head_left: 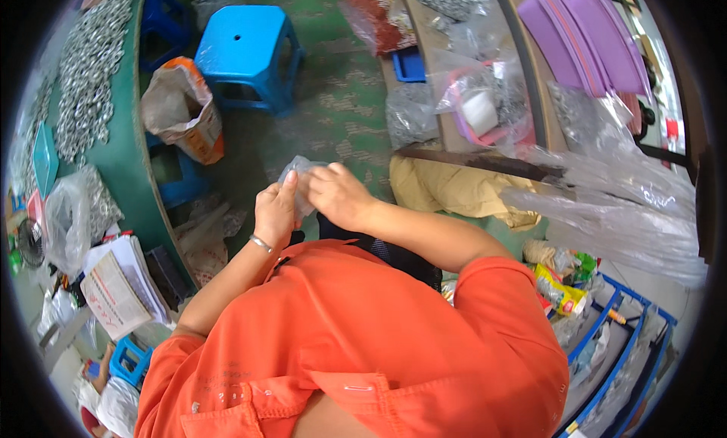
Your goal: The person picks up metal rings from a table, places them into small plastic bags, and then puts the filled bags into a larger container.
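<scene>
A small clear plastic bag (301, 165) is held between my two hands, just in front of my body. My left hand (274, 211) is closed on the bag's left side, thumb pointing up. From the right, my right hand (338, 195) grips the same bag with bent fingers. The hands nearly touch, and they cover much of the bag, so I cannot tell what is inside it.
Left, a green table (125, 135) bears a heap of small metal parts (95, 67). Ahead stand a blue stool (246, 48) and an open sack (178, 108). Right, shelves (447, 127) hold plastic bags and a purple case (583, 36). A blue rack (621, 339) stands behind right.
</scene>
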Demonstrator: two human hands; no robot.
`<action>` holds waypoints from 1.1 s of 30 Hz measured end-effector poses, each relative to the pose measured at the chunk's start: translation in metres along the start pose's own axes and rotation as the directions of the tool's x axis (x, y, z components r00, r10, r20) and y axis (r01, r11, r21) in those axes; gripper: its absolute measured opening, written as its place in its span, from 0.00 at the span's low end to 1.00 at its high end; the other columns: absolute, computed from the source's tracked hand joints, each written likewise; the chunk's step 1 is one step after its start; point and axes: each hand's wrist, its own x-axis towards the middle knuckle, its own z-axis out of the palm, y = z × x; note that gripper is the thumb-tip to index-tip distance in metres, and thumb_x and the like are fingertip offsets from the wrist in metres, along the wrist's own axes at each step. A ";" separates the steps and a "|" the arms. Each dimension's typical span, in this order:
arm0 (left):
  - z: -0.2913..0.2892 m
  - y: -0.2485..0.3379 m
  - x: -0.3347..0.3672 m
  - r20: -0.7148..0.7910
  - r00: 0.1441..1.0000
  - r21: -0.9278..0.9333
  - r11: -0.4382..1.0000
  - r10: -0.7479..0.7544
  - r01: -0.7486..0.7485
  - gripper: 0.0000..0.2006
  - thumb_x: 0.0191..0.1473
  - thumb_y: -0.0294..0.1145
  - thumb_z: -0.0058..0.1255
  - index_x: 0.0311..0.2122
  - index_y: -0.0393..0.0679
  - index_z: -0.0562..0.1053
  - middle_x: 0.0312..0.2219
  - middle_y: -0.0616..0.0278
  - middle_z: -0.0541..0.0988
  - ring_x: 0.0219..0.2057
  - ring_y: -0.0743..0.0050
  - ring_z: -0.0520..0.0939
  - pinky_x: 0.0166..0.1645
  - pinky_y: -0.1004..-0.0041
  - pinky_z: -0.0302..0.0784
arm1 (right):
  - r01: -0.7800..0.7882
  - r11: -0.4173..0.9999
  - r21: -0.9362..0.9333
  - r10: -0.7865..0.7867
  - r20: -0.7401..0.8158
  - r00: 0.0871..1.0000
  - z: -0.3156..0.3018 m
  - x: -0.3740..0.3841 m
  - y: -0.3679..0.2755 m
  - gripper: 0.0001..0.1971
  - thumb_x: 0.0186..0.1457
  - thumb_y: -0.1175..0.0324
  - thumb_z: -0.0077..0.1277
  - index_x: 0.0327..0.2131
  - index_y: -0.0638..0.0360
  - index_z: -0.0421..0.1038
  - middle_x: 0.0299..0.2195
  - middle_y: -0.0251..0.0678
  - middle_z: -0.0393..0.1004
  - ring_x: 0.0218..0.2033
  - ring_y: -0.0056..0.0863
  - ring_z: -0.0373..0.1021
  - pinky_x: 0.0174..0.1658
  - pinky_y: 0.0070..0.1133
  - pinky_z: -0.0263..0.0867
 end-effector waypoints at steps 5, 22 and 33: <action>0.010 0.010 -0.002 0.068 0.993 0.048 0.994 -0.099 0.096 0.23 0.55 0.50 0.43 0.22 0.38 0.68 0.10 0.67 0.65 0.07 0.81 0.61 0.11 0.79 0.57 | -0.131 0.975 -0.177 0.133 -0.002 0.991 0.015 0.006 0.006 0.09 0.47 0.68 0.42 0.32 0.56 0.70 0.36 0.31 0.68 0.40 0.26 0.65 0.39 0.26 0.57; 0.061 0.012 0.045 0.220 0.963 0.369 0.927 -0.158 0.068 0.24 0.53 0.49 0.47 0.23 0.33 0.72 0.10 0.65 0.67 0.08 0.80 0.64 0.12 0.77 0.60 | -0.253 0.967 -0.021 0.254 0.055 0.966 -0.039 -0.059 0.071 0.05 0.43 0.68 0.46 0.20 0.56 0.68 0.17 0.31 0.69 0.29 0.28 0.64 0.33 0.26 0.57; 0.090 0.028 0.067 0.348 0.933 0.195 0.981 -0.087 0.018 0.16 0.54 0.40 0.47 0.20 0.40 0.67 0.12 0.69 0.67 0.11 0.84 0.65 0.16 0.80 0.61 | -0.306 0.938 0.166 0.322 -0.082 0.943 -0.106 -0.128 0.128 0.04 0.39 0.78 0.50 0.22 0.57 0.67 0.20 0.34 0.69 0.27 0.36 0.62 0.31 0.25 0.60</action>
